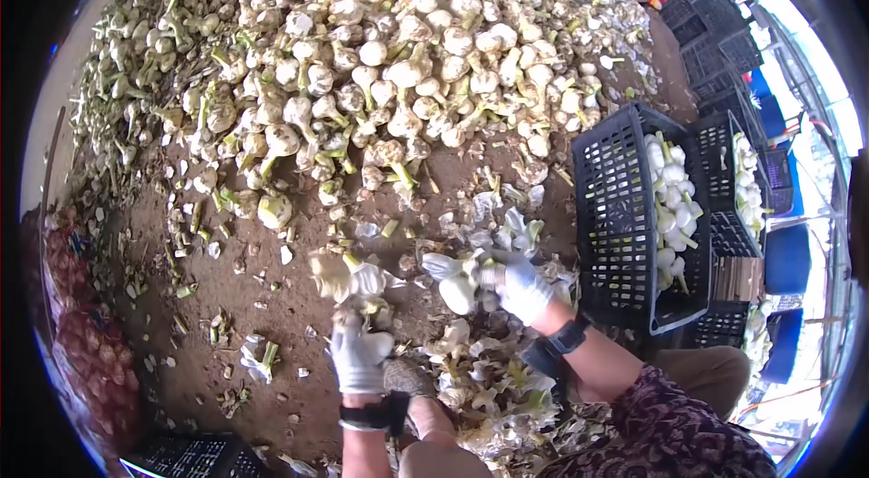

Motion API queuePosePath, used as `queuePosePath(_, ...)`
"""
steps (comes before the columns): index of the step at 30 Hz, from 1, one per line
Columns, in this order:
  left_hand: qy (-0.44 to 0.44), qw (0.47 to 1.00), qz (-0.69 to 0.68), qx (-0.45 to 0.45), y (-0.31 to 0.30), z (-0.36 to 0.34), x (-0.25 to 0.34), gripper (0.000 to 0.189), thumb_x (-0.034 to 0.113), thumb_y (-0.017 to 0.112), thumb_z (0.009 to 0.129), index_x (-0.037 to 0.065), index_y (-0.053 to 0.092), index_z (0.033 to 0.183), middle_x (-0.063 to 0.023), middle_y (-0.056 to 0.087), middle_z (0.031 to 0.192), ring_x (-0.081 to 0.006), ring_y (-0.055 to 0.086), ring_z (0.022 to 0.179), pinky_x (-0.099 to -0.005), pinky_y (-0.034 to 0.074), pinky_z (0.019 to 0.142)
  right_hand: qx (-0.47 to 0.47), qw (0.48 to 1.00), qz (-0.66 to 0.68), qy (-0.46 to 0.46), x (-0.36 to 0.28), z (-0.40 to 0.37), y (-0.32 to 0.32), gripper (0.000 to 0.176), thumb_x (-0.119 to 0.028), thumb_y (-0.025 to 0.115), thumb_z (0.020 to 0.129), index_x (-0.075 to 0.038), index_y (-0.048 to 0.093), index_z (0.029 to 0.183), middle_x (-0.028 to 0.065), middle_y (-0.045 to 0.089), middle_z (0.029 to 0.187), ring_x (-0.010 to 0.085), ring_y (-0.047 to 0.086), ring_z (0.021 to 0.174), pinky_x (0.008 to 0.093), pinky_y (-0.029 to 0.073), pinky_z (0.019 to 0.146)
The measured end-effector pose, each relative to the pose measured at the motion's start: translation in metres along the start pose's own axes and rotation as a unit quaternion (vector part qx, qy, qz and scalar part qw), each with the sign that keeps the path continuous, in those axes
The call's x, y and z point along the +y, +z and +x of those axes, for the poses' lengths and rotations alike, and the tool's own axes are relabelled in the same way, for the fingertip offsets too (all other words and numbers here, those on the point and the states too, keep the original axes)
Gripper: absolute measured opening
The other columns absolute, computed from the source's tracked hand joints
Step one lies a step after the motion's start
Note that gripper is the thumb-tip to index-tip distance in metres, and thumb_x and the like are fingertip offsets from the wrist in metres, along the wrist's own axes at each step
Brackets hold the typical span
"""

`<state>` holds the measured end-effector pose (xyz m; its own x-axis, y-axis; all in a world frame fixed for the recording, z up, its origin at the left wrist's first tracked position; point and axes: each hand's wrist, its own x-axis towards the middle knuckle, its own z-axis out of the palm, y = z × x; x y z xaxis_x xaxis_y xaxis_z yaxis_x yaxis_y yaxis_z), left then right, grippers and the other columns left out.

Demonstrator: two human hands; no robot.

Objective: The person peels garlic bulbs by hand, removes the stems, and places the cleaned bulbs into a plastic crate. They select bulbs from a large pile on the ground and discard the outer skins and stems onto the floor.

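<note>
My left hand (360,358), in a white glove with a dark wrist strap, is closed at the lower middle, its fingers curled against a brownish garlic bulb (369,310) that is partly hidden. Just above it lies a blurred garlic bulb with loose white skin (367,280). To the right, my right hand (523,290), also gloved and strapped, is closed around a clean white garlic bulb (457,294); its fingers cover part of it. Peeled papery skins (516,232) lie beyond my right hand.
A large garlic heap (407,71) spreads across the far ground. At right stand black crates (618,215) holding white garlic (672,193). Skin scraps (507,396) pile up below my right hand. Red mesh sacks (95,369) line the left edge; another black crate (195,457) is at lower left.
</note>
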<state>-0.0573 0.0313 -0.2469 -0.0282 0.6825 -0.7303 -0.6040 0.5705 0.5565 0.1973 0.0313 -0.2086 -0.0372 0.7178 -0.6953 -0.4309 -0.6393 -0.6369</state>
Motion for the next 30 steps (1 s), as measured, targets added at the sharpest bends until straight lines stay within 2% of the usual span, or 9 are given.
queuePosePath(10,0.292,0.894,0.284,-0.186,0.036,0.010,-0.059,0.056,0.041,0.056,0.087,0.006,0.046,0.129,-0.0112,0.059,0.113,-0.0203,0.056,0.096,-0.0358,0.048,0.082,-0.137,0.768,-0.619,-0.091,-0.001,-0.035,0.061,0.029,-0.013,0.059,0.067,-0.002,0.060,0.094,0.0193,0.062,0.086,0.0360,0.060,0.080,0.0407,0.048,0.071)
queuePosePath(12,0.043,0.918,-0.041,-0.392,0.032,0.034,-0.063,0.046,0.028,0.049,0.093,0.001,0.043,0.130,-0.0151,0.051,0.125,-0.0278,0.052,0.109,-0.0379,0.041,0.096,-0.083,0.769,-0.597,-0.212,-0.003,-0.038,0.043,0.028,-0.012,0.057,0.069,-0.004,0.061,0.096,0.0195,0.062,0.082,0.0360,0.060,0.078,0.0413,0.048,0.069)
queuePosePath(14,0.297,0.918,0.221,-0.140,0.008,0.069,-0.088,0.047,0.032,0.049,0.092,0.003,0.045,0.129,-0.0153,0.051,0.127,-0.0284,0.054,0.108,-0.0390,0.044,0.092,-0.039,0.827,-0.521,-0.209,-0.036,-0.046,0.012,0.036,-0.006,0.058,0.069,-0.011,0.063,0.104,0.0146,0.066,0.090,0.0284,0.065,0.085,0.0374,0.051,0.078)
queuePosePath(15,0.358,0.724,0.579,-0.108,0.023,0.024,-0.049,0.069,0.057,0.047,0.084,0.006,0.046,0.130,-0.0260,0.047,0.127,-0.0434,0.049,0.112,-0.0482,0.042,0.092,0.073,0.719,-0.614,-0.317,-0.069,-0.063,-0.006,0.035,-0.004,0.060,0.069,-0.010,0.065,0.103,0.0109,0.068,0.092,0.0228,0.066,0.085,0.0335,0.053,0.082)
queuePosePath(16,0.412,0.628,0.657,-0.058,0.035,0.017,-0.037,0.071,0.060,0.049,0.081,0.008,0.045,0.131,-0.0265,0.040,0.134,-0.0455,0.042,0.118,-0.0559,0.038,0.094,0.043,0.884,-0.403,-0.232,-0.093,-0.064,-0.044,0.033,-0.007,0.063,0.069,-0.006,0.065,0.102,0.0095,0.068,0.092,0.0182,0.066,0.086,0.0303,0.053,0.082)
queuePosePath(21,0.233,0.408,0.878,-0.091,0.004,0.039,-0.083,0.084,0.065,0.053,0.075,0.019,0.032,0.141,-0.0184,0.025,0.147,-0.0413,0.027,0.132,-0.0662,0.020,0.101,0.496,0.488,-0.691,-0.195,-0.257,-0.177,-0.165,0.033,-0.032,0.066,0.070,-0.018,0.067,0.100,0.0124,0.068,0.091,0.0268,0.066,0.083,0.0345,0.053,0.075)
queuePosePath(23,0.257,0.374,0.881,-0.132,0.007,0.038,-0.110,0.086,0.068,0.052,0.074,0.020,0.030,0.143,-0.0132,0.023,0.150,-0.0385,0.021,0.136,-0.0677,0.019,0.101,0.597,0.489,-0.625,-0.120,-0.296,-0.211,-0.234,0.039,-0.040,0.063,0.072,-0.017,0.065,0.104,0.0171,0.066,0.094,0.0324,0.065,0.089,0.0412,0.050,0.078)
queuePosePath(26,0.251,0.389,0.813,-0.352,0.035,-0.012,-0.125,0.046,0.041,0.060,0.084,0.012,0.055,0.120,-0.0120,0.060,0.113,-0.0230,0.060,0.094,-0.0377,0.050,0.076,0.649,0.280,-0.704,-0.068,-0.311,-0.219,-0.245,0.040,-0.036,0.055,0.083,-0.011,0.059,0.113,0.0193,0.061,0.107,0.0351,0.061,0.097,0.0416,0.048,0.085)
queuePosePath(30,-0.093,0.442,0.516,-0.728,-0.028,0.002,-0.193,0.031,0.027,0.055,0.088,0.012,0.059,0.115,-0.0145,0.065,0.103,-0.0242,0.063,0.089,-0.0337,0.049,0.077,0.433,0.514,-0.692,-0.265,-0.281,-0.116,-0.176,0.032,-0.015,0.060,0.075,-0.012,0.063,0.107,0.0149,0.065,0.096,0.0307,0.063,0.086,0.0352,0.051,0.078)
